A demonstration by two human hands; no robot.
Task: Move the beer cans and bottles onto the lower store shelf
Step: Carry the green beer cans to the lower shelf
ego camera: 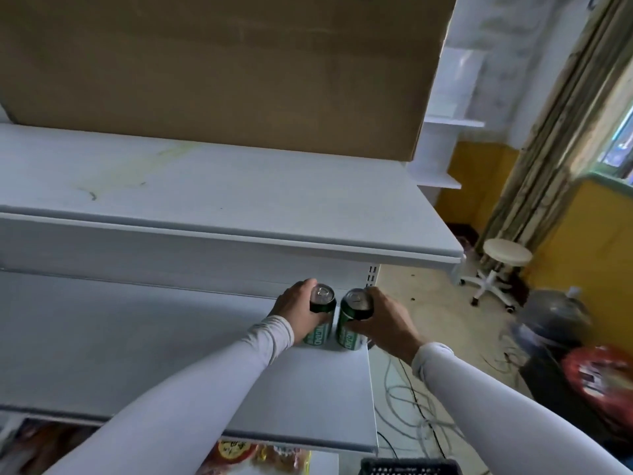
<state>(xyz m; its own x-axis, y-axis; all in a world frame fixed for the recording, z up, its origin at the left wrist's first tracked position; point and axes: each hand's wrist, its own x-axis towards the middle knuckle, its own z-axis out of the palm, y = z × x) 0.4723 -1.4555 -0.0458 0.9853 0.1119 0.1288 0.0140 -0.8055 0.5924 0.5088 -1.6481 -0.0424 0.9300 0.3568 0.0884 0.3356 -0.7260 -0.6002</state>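
Observation:
Two green beer cans stand upright side by side at the back right of the lower white shelf [191,341]. My left hand [296,308] is wrapped around the left can [321,305]. My right hand [383,320] grips the right can [352,318]. Both cans rest with their bases on the shelf surface, silver tops facing up. My two white sleeves reach in from the bottom of the view. No bottles are in sight.
The upper white shelf [212,200] overhangs the cans, with a big cardboard box [219,66] on it. A black crate [409,467] sits below. Loose cables [407,399] lie on the floor to the right, near a white stool [503,265].

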